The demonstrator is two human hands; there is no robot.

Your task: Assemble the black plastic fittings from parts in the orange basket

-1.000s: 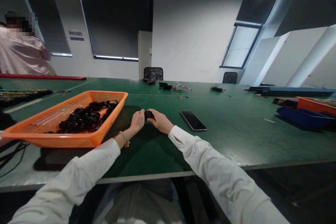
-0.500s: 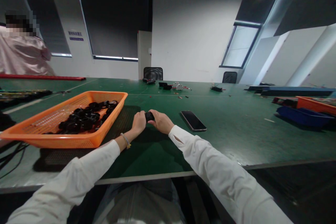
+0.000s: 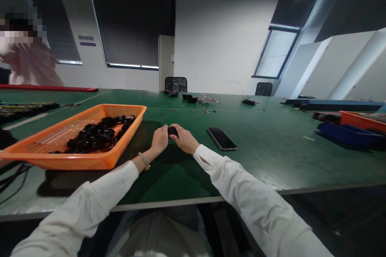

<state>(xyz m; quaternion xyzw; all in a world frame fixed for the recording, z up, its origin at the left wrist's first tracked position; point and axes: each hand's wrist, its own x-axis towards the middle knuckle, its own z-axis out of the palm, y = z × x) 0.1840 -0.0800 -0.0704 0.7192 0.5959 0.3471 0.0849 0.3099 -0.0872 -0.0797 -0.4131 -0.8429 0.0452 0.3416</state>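
Between my two hands is a small black rounded part (image 3: 172, 131), held just above the green table (image 3: 187, 176). My left hand (image 3: 159, 138) grips its left side, fingers closed. My right hand (image 3: 184, 139) pinches it from the right, with the thumb on the near side. Fingers cover much of the part, so its exact kind does not show. To the left of my left hand stands an orange basket (image 3: 128, 142) with several glossy black parts (image 3: 101, 136) in it. A smartphone (image 3: 222, 138) lies flat to the right of my right hand.
Small black and white parts (image 3: 205, 98) lie towards the table's far side. At the right are a blue tray (image 3: 350, 133) and another orange basket (image 3: 362, 119). Long strips (image 3: 27, 108) lie at the left, and a person in pink (image 3: 33, 62) is beyond them.
The black part has turned slightly between my fingers, and my right fingers have shifted up over it. The person at the back left has turned and moved a little.
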